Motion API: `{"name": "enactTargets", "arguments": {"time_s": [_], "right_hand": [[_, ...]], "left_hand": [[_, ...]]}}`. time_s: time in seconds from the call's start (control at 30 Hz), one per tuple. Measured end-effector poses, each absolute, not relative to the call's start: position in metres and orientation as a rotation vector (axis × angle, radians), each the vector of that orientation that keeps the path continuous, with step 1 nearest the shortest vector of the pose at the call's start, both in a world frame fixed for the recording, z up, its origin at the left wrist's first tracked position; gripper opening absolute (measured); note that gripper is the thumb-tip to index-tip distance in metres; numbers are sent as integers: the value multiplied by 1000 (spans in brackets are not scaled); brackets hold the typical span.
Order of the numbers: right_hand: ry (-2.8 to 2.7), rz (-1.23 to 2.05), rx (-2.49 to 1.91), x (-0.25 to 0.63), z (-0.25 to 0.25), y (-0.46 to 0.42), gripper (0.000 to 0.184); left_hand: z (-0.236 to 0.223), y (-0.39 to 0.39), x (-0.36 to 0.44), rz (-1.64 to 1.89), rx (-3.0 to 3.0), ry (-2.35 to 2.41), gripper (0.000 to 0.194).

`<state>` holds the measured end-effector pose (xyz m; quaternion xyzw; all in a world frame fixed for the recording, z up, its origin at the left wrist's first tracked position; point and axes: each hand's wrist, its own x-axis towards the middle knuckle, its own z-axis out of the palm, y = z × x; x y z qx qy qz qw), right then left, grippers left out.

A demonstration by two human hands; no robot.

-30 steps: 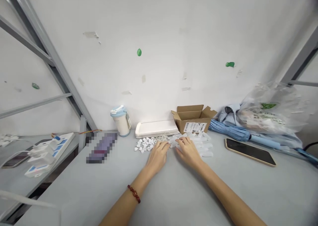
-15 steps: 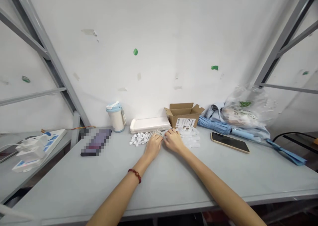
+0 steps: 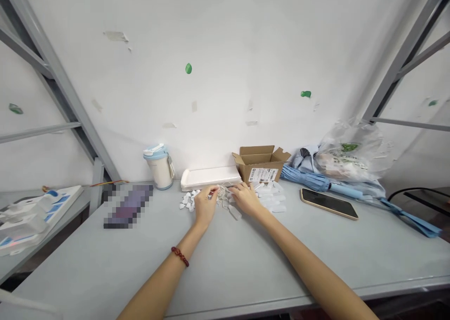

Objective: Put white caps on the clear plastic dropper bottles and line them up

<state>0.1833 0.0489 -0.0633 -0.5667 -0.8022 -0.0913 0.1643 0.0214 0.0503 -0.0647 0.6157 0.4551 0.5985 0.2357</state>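
Leftmost: power strip, then a pixelated purple item and the lidded cup, upright on the grey tabletop.

Small white pieces: loose heap, just left of the left hand. That hand's fingers are curled, thumb and forefinger drawn close together at the edge of the thin cords. Whether anything is gripped there: cannot tell. Best done, in my judgement, by taking one cord near its end and easing it out low and slowly, since a quick tug could tighten the tangle.

Cords lie between the hands, in front of the long white case. One translucent piece lies by their near edge.

Right hand: fingers bent, palm down, beside the cords. Grasp or release: cannot tell. Light fingertip pressure would steady the cords without hiding them.

Translucent pieces: overlapping, right of that hand, before the open carton. Keeping them apart from the cords would help picking. Far right: folded umbrella, phone, plastic bag.
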Motion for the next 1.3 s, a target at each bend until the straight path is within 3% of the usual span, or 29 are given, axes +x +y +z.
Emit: {"name": "enactTargets", "arguments": {"time_s": [0.13, 0.23, 0.33, 0.43, 0.5, 0.67, 1.3], "right_hand": [[-2300, -257, -1591, 186, -65, 48, 38], [-2229, -248, -1522, 189, -62, 38, 31], [-2204, -107, -1455, 184, -54, 20, 21], [-2278, 109, -1474, 172, -51, 3, 35], [-2309, 151, -1510, 163, -54, -3, 33], [-2362, 149, -1572, 157, -61, -2, 13], [-2046, 130, -1339, 168, -69, 10, 18]], "left_hand": [[-63, 50, 17, 1616, 1484, 1241, 16], [-63, 49, 13, 1557, 1315, 1213, 25], [-60, 45, 7, 1496, 1167, 1162, 23], [-55, 40, 3, 1432, 1063, 1096, 20], [-52, 38, 2, 1385, 1009, 1060, 19], [-47, 35, 1, 1327, 891, 990, 11], [-42, 27, 9, 1166, 771, 849, 17]]}}
